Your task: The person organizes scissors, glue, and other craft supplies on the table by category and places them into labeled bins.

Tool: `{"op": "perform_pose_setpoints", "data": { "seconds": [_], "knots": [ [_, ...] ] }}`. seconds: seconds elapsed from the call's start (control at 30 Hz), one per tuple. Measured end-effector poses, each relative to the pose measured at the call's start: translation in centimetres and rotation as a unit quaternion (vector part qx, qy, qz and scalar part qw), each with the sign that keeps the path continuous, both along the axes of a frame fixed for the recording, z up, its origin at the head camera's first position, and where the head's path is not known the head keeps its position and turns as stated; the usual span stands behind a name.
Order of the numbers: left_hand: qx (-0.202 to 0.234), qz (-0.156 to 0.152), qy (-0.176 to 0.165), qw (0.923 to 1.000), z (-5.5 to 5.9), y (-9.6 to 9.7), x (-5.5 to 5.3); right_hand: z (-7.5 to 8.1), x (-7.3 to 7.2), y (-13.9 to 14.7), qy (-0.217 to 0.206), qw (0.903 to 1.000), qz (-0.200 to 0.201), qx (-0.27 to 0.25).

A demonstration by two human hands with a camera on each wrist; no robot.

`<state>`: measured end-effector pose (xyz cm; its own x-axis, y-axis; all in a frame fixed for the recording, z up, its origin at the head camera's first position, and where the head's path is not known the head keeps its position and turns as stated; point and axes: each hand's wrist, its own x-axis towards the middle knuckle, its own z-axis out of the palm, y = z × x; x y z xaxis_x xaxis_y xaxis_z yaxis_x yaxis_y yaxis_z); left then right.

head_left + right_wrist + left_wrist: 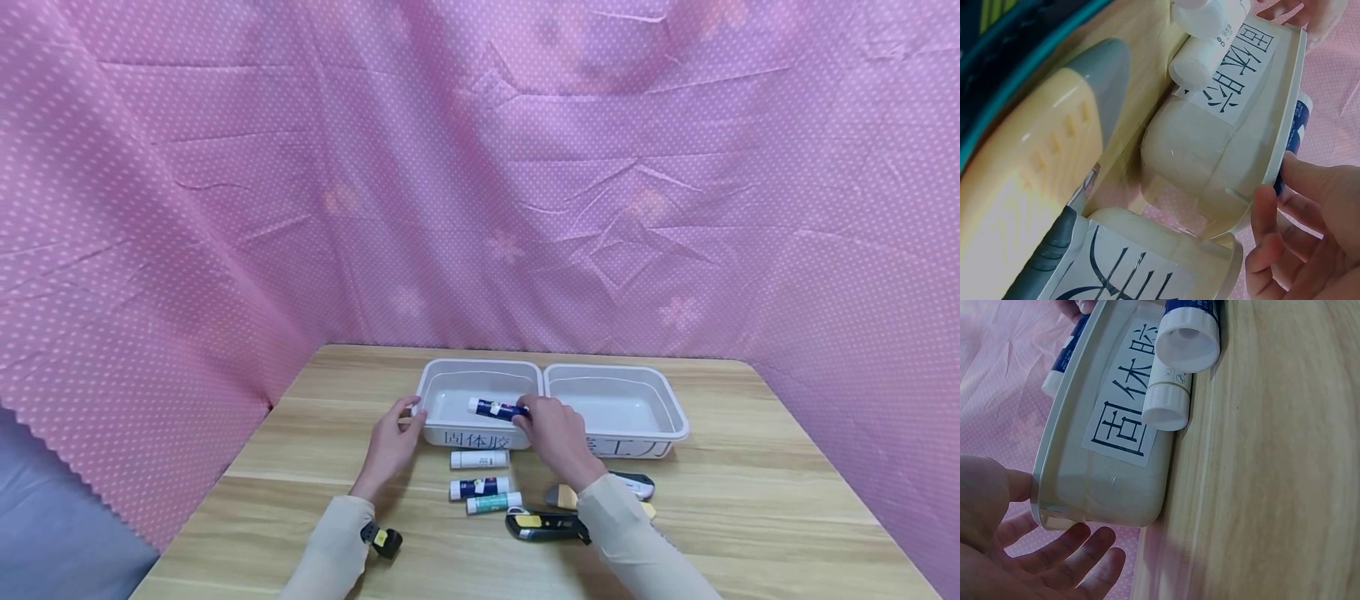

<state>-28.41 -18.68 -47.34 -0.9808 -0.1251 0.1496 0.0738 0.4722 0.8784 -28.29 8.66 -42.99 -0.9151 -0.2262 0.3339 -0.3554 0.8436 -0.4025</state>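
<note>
My right hand pinches a navy glue stick with white ends by its right end, over the left white plastic bin. In the right wrist view, the bin's rim partly hides this glue stick. My left hand holds the left bin's left front corner, thumb at the rim and the other fingers lower around the corner, as the left wrist view shows. In front of that bin lie a white glue stick, another navy glue stick and a green glue stick.
A second white bin stands right beside the first; both carry printed labels. Under my right forearm lie a black and yellow utility knife and other cutters, including a yellow one with a grey end. Pink dotted cloth hangs behind the wooden table.
</note>
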Motion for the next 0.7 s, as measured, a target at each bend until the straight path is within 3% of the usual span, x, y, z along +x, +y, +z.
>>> {"op": "perform_pose_setpoints", "data": {
  "seconds": [0.7],
  "knots": [
    [-0.004, 0.001, 0.003, 1.0000, -0.09, -0.04, -0.11, -0.13, 0.52, 0.43, 0.036, 0.9993, 0.006, -0.004]
  ]
}}
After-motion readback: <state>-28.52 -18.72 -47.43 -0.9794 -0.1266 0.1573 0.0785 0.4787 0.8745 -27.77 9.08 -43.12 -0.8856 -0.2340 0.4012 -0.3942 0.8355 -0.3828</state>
